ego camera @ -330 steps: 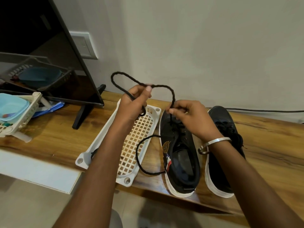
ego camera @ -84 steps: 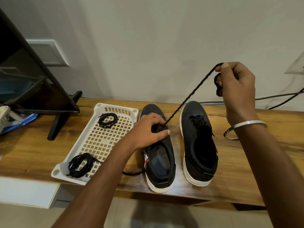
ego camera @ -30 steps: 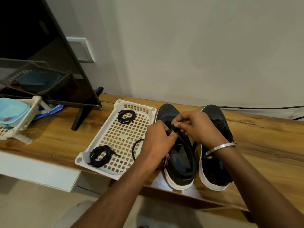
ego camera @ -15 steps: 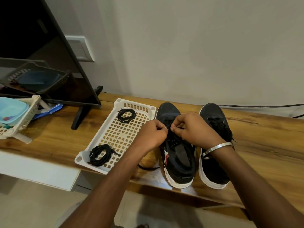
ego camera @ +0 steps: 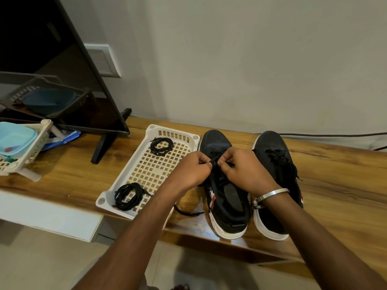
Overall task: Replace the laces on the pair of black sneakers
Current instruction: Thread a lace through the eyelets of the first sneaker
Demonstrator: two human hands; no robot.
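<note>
Both hands, left [ego camera: 191,170] and right [ego camera: 244,172], pinch a black lace [ego camera: 214,162] over the left sneaker [ego camera: 226,197], beside the right sneaker [ego camera: 276,162] on the counter [ego camera: 339,185].

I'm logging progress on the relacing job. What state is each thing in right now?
left sneaker: partly laced, being worked on
lace: pinched by both hands over the left sneaker
left hand: pinching the lace
right hand: pinching the lace
right sneaker: laced, untouched
far lace coil: coiled in the tray
near lace coil: coiled in the tray
tray: flat on the table
</note>
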